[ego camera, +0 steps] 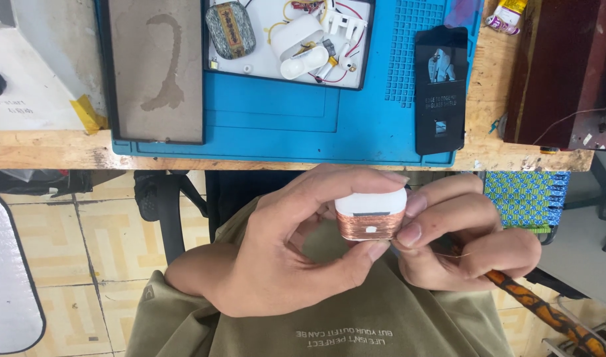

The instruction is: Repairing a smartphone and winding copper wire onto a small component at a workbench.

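My left hand (276,251) holds a small white plastic case shell (370,202) in front of my chest, below the table's front edge. Thin copper wire is wound in a band (371,226) around the shell's lower half. My right hand (465,231) pinches the right side of the shell with thumb and forefinger, and a fine strand of the copper wire trails out from under those fingers to the right. A brown patterned strip (548,311) runs from under my right hand toward the lower right.
On the wooden table (51,149) lies a blue work mat (283,125). A white tray (263,63) holds opened white earbud case parts, red and yellow wires and an oval patterned piece. A dark flat package (440,89) lies at the right. A grey slab (156,66) sits at the left.
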